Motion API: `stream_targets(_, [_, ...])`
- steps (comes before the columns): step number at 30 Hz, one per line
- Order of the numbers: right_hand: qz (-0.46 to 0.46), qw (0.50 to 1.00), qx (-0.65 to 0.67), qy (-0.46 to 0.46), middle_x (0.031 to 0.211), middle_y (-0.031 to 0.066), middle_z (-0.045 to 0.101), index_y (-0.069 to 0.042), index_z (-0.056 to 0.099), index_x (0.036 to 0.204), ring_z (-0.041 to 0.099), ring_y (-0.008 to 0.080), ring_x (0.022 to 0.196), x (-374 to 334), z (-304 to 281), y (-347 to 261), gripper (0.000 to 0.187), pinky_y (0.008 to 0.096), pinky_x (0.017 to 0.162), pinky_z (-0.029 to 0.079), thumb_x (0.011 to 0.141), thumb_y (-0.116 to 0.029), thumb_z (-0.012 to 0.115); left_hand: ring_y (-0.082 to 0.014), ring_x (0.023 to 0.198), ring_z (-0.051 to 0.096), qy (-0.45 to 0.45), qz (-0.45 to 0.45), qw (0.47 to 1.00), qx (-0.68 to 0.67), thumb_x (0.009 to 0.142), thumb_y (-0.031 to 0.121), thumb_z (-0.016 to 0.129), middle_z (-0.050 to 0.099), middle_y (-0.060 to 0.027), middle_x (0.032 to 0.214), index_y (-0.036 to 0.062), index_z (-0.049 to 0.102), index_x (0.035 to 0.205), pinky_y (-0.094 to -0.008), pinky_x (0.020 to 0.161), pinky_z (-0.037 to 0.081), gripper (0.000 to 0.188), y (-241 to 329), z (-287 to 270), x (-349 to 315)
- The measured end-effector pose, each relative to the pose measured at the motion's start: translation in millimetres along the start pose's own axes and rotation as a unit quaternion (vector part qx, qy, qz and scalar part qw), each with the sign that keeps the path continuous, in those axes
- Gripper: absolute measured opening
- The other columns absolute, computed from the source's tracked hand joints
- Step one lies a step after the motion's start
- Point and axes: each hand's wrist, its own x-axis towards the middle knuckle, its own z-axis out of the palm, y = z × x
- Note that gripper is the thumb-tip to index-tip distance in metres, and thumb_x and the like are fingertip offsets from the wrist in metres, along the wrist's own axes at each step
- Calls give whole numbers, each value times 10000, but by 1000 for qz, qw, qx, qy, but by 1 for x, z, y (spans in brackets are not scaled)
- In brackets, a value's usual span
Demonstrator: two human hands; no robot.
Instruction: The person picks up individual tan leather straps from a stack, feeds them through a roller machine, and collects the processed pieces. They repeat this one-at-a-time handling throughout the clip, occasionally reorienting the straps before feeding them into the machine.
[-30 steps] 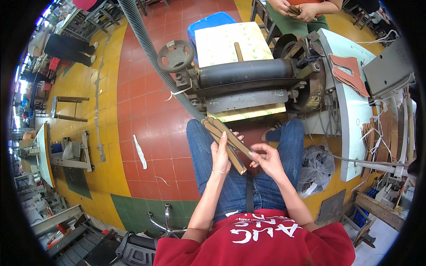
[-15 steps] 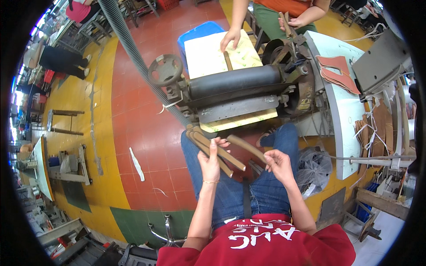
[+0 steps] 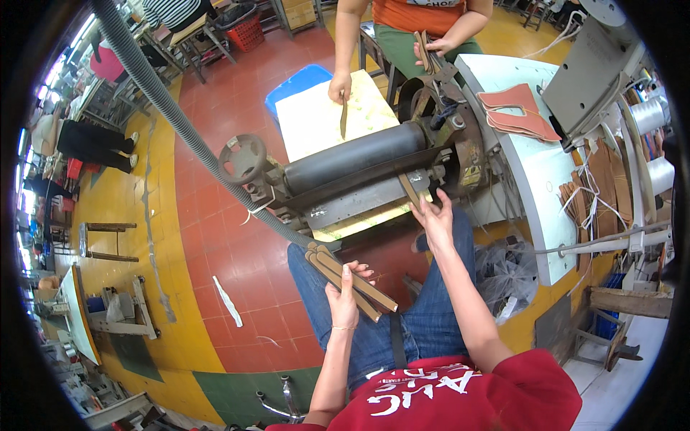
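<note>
My left hand (image 3: 345,300) is closed around a small bundle of brown leather strips (image 3: 348,281), above my left thigh. Out in front, my right hand (image 3: 435,219) holds the near end of a single brown strip (image 3: 410,189). That strip lies across the metal feed plate (image 3: 353,205) of a roller machine, its far end at the dark bar below the black roller (image 3: 356,156). Across the machine, a co-worker's hand (image 3: 340,87) grips another brown strip (image 3: 343,118) over a pale yellow board (image 3: 305,118). The co-worker's other hand (image 3: 433,50) holds several strips.
A handwheel (image 3: 241,159) is on the machine's left end, beside a grey ribbed hose (image 3: 154,82). To the right, a pale table (image 3: 535,190) bears reddish leather pieces (image 3: 514,111) and tied brown strips (image 3: 586,201). A plastic bag (image 3: 507,276) sits by my right leg.
My right hand has carried one strip forward and right, onto the machine's feed plate. The left hand with its bundle has dropped slightly. The co-worker's near hand has closed on a strip.
</note>
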Motion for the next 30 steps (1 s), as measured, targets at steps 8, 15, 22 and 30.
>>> stream_targets(8, [107,974,-170,-103,1161,93,533,-70,362,1333,524,171,1055,-53,-25,18,552,330,829,458,891,-310,589,-237,943,602,-60,-56,994,-71,964,203,394,556,-145,1075,-53,463,1172,-380,797,544,337,-2,3,9])
stream_targets(15, [120,897,-274,-326,759,37,653,6,641,1007,590,79,624,-115,-35,10,249,238,587,497,866,-199,630,-208,981,594,-62,-20,998,-13,960,227,447,571,-117,1085,-16,485,1178,-378,833,530,328,-7,13,16])
stream_targets(22, [58,947,-218,-230,702,30,635,6,625,913,453,27,471,-80,-25,12,196,179,435,360,913,-179,559,-233,1025,578,-16,11,999,-36,966,254,434,555,-153,1123,-15,468,1207,-371,841,526,363,1,7,17])
stream_targets(30, [161,950,-200,-177,724,64,620,-10,605,900,426,44,449,-43,-12,22,201,193,395,319,917,-204,555,-225,992,590,2,0,1000,-30,969,240,425,555,-148,1106,-21,455,1217,-357,811,543,361,1,-11,13])
